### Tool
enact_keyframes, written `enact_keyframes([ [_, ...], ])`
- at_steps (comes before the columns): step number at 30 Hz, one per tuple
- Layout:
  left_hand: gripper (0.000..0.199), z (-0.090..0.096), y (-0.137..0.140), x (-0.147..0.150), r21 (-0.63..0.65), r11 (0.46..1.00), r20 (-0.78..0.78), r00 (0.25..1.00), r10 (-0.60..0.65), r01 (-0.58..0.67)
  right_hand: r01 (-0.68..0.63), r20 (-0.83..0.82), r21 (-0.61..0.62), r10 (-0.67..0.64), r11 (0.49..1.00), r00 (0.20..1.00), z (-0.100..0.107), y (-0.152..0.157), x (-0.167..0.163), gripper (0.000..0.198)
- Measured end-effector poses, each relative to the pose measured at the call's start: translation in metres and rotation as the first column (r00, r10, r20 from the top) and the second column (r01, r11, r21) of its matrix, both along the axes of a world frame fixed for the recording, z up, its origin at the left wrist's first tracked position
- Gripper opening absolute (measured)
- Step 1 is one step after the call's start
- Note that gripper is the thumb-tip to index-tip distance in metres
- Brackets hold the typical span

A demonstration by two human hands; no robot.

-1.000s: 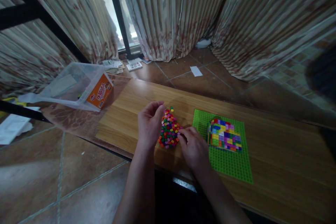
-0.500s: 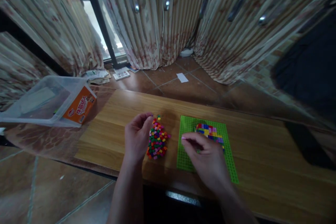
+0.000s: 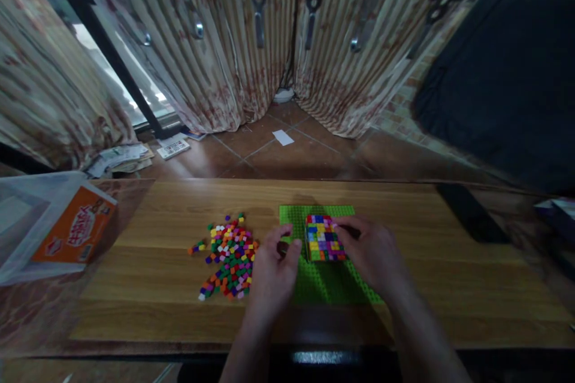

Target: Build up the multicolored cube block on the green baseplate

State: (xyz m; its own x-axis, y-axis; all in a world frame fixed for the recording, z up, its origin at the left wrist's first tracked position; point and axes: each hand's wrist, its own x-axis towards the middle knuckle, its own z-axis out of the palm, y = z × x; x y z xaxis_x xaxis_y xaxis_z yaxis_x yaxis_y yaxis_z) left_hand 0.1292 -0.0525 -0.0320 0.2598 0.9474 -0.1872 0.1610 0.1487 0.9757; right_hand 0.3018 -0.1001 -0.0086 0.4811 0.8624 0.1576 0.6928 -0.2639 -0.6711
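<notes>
A multicoloured block of small toy bricks [image 3: 321, 238] stands on a green studded baseplate [image 3: 309, 287]. At the block's upper right edge, my right hand [image 3: 375, 254] has thumb and forefinger pinched on a small pink brick [image 3: 335, 225], its fingertips touching the block. My left hand [image 3: 275, 272] hovers over the baseplate's left edge, with a gap between thumb and forefinger and nothing visible in it. Left of that hand, a loose pile of small coloured bricks [image 3: 231, 257] is spread on the wooden board [image 3: 153, 263]; part of the pile may be hidden by the hand.
A clear plastic bin [image 3: 40, 182] with an orange label [image 3: 74, 230] is at the far left. A dark flat object [image 3: 471, 215] lies on the board's right side. Papers [image 3: 119, 158] and a white sheet [image 3: 283, 137] lie on the tiled floor before the curtains [image 3: 224, 66].
My view has turned. My right hand has brought the pink brick from the baseplate's left part to the block's right edge. My left hand has moved from the brick pile to the baseplate's left edge.
</notes>
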Motion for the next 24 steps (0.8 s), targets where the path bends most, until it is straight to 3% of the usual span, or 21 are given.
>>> enact_keyframes([
  [6,0.045,-0.009,-0.022,0.021,0.004,0.998,-0.040,0.997,-0.064,0.064,0.014,0.072,-0.059,-0.009,0.998,0.997,-0.002,0.006,-0.006,0.021],
  [15,0.046,-0.006,-0.023,0.021,0.018,0.996,-0.066,0.994,-0.091,0.092,0.038,-0.135,-0.040,-0.043,0.998,0.990,-0.003,0.008,-0.006,0.019],
  [24,0.048,-0.005,-0.022,0.022,0.017,0.993,-0.122,0.986,-0.117,0.120,0.090,-0.182,-0.029,-0.094,0.995,0.979,-0.003,0.006,0.001,0.019],
])
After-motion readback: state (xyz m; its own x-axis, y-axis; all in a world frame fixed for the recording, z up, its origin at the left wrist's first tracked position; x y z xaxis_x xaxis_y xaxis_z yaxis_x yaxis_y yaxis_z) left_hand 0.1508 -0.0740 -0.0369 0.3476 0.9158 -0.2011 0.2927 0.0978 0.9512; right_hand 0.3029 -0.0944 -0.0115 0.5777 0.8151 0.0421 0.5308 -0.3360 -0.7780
